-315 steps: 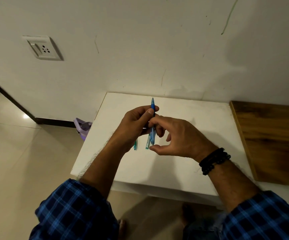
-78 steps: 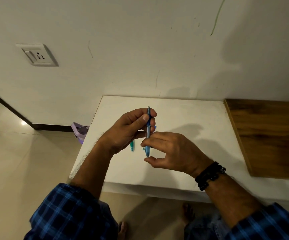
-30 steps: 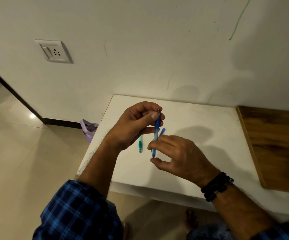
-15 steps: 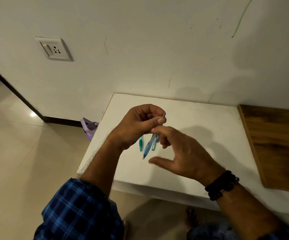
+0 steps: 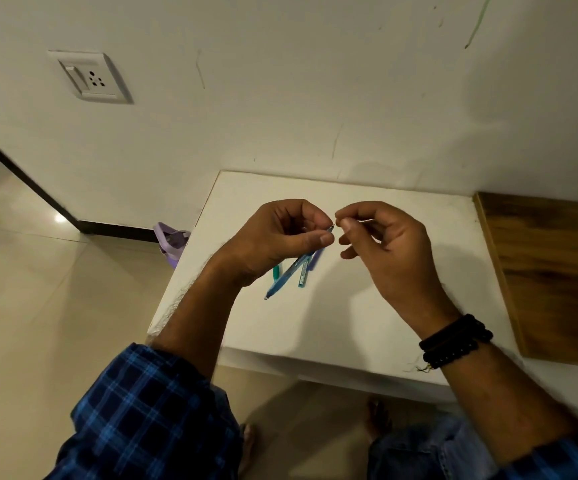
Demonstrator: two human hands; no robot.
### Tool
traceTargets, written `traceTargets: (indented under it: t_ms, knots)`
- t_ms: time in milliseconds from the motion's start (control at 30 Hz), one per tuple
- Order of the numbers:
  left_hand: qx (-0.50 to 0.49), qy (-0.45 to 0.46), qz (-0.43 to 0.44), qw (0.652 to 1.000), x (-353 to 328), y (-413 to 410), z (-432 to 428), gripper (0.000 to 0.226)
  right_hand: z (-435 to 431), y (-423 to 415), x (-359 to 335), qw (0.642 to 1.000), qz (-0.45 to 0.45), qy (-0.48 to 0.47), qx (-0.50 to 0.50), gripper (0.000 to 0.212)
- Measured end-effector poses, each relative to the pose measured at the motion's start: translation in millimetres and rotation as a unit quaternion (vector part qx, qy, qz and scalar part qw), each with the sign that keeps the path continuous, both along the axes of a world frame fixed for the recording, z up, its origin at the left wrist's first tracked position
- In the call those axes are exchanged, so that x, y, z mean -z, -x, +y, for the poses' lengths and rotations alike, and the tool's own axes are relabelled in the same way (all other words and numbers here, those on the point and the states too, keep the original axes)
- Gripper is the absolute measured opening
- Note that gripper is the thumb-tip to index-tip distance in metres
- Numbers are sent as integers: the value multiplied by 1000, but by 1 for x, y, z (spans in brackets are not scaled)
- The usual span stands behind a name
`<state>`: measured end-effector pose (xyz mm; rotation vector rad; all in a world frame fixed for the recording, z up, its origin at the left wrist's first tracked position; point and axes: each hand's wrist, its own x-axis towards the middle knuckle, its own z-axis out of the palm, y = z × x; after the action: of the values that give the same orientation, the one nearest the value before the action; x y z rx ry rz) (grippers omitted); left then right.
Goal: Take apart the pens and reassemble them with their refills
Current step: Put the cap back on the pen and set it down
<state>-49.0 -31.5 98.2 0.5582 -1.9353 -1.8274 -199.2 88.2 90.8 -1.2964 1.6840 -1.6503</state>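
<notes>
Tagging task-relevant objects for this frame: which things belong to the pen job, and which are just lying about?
Job: left hand, gripping the blue pen; right hand, fingers pinched by its tip; green piece, teal piece, purple piece on the table.
Lying about: socket; purple thing on the floor; wooden board.

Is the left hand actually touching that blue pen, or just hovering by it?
Touching. The head view shows the left hand with thumb and fingers pinched on the upper end of the blue pen.
</notes>
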Motion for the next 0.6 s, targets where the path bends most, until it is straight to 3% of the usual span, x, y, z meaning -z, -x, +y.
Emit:
traceTargets:
  t_ms: [267, 600]
  knots:
    - [4, 38, -32, 999, -3, -1, 2, 14, 5, 3, 3, 998, 47, -34, -16, 10]
    - [13, 8, -22, 1000, 2, -2, -1, 23, 7, 6, 2, 992, 113, -49, -16, 9]
